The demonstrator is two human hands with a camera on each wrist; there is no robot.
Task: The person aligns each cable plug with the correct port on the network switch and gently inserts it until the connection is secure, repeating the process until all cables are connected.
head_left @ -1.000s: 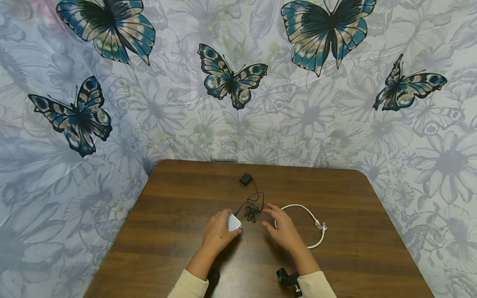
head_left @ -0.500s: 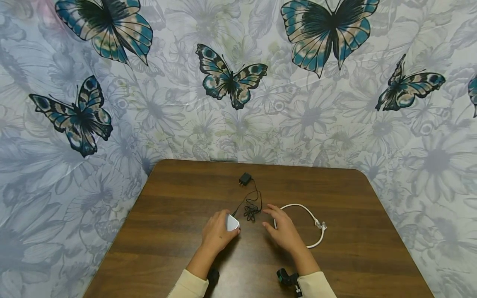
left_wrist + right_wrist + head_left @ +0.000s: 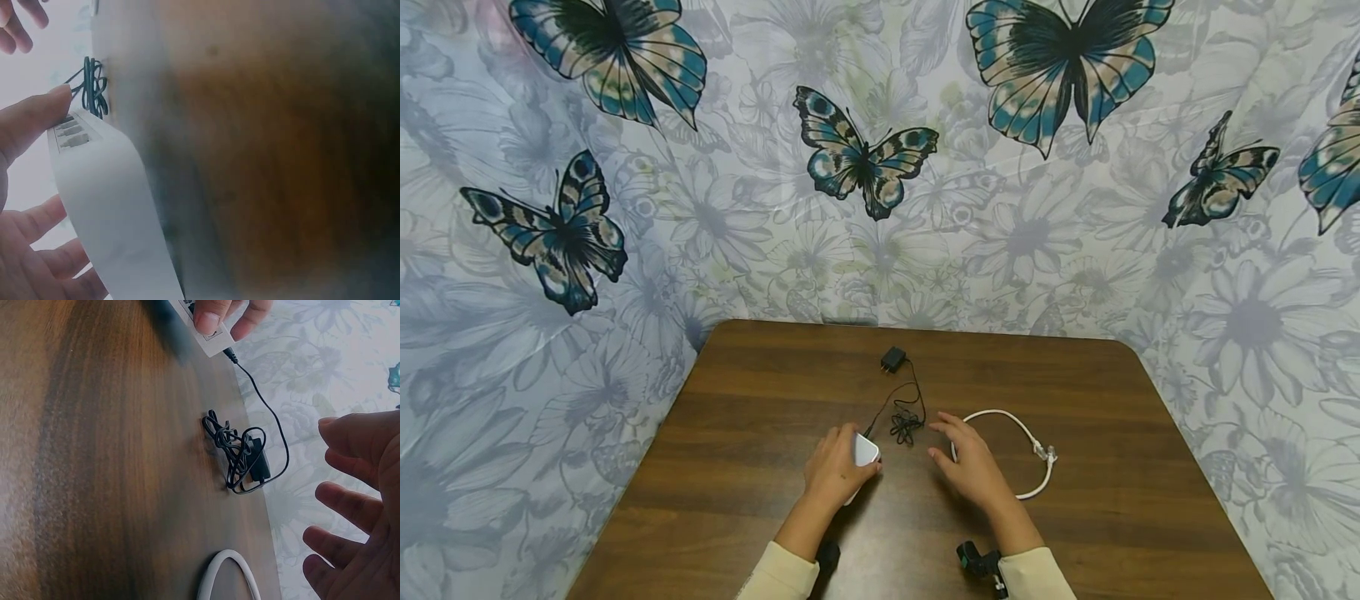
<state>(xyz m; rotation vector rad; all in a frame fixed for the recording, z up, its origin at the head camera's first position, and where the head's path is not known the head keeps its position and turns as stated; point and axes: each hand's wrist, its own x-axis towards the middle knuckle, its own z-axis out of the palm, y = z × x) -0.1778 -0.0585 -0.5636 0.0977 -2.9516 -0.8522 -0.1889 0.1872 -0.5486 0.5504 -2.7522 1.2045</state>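
Observation:
In the head view my left hand [image 3: 833,471] grips a small white router [image 3: 867,451] by its sides, thumb on the near edge. A row of ports [image 3: 75,139] lines one edge of it in the left wrist view, with the thumb right beside them. From the router a thin black cord [image 3: 281,434] runs off through a small plug [image 3: 230,355]. My right hand [image 3: 967,458] holds nothing; its fingers are spread and loosely bent, over the left part of a looped white Ethernet cable [image 3: 1026,429].
The cord's bundled coil [image 3: 906,423] lies on the wooden table [image 3: 760,392] between the hands. Farther back is its black power adapter [image 3: 893,360], prongs showing. A butterfly-patterned cloth [image 3: 880,267] hangs behind the table.
My left hand and the router have shifted slightly left, drawing the black cord a little that way. The right hand and the Ethernet cable stay about where they were.

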